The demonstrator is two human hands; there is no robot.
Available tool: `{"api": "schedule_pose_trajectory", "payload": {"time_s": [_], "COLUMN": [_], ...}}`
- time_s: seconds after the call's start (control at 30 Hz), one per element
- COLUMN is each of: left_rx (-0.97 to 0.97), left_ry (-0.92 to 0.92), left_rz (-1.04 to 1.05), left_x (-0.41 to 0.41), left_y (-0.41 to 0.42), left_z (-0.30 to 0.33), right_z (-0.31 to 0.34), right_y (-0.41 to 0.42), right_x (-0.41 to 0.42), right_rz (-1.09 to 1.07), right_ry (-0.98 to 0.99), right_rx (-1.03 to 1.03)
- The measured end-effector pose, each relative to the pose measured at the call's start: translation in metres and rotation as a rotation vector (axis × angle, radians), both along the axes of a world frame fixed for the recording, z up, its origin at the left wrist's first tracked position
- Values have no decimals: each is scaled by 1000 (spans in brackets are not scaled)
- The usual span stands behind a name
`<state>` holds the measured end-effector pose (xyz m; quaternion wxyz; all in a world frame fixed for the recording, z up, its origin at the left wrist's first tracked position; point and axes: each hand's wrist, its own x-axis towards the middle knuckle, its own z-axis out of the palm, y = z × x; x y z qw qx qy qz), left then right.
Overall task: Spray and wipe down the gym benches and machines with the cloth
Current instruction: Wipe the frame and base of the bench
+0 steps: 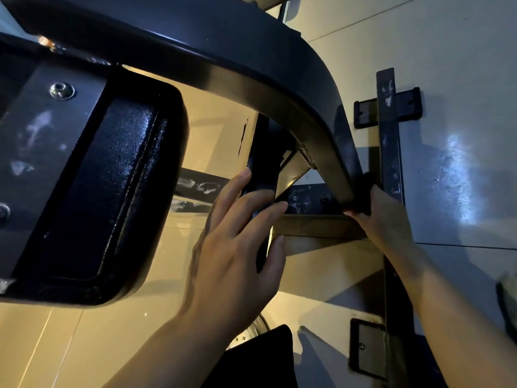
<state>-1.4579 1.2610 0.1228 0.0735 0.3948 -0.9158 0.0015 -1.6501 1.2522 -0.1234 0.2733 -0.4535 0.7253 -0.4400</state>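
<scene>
The right hand (383, 217) is gripping a dark cloth (365, 197) against the lower end of the curved black metal frame tube (316, 127) of the gym bench; the cloth is bunched between fingers and tube, just above the knuckles. The left hand (237, 247) is resting with straight, spread fingers on a dark upright bar (260, 163). The black padded bench cushion (117, 191) is lying to the left, over the pale tiled floor (461, 51).

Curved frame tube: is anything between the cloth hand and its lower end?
Nothing visible. The right hand grips a dark cloth, already pressed against the lower end of the curved frame tube. The left hand rests open on the neighbouring upright, off to the side.
</scene>
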Motion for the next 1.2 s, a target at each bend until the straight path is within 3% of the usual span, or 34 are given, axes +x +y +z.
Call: {"api": "schedule_pose_trajectory", "payload": {"time_s": [0.1, 0.23, 0.43, 0.53, 0.6, 0.67, 0.83, 1.07, 1.2], "left_rx": [6, 9, 7, 0, 15, 16, -5, 0, -11], "left_ry": [6, 32, 47, 27, 31, 31, 25, 30, 49], "left_rz": [1, 4, 9, 18, 26, 27, 27, 15, 2], "left_x": [0, 1, 0, 0, -1, -2, -3, -1, -1], "left_y": [-2, -2, -3, -1, 0, 1, 0, -1, -1], "left_z": [-1, -3, -2, -2, -2, -1, -1, -2, -3], "right_z": [-5, -6, 100, 166, 180, 170, 121, 41, 14], "right_y": [-6, -3, -12, -32, -41, -41, -40, -22, -7], "right_x": [0, -1, 0, -18, -24, -13, 17, 34, 26], "right_rz": [21, 28, -32, 75, 95, -19, -250, -102, -35], "right_ry": [2, 24, 219, 297, 293, 261, 185, -141, -176], "right_rx": [106, 68, -455, -640, -737, -812, -728, -414, -180]}}
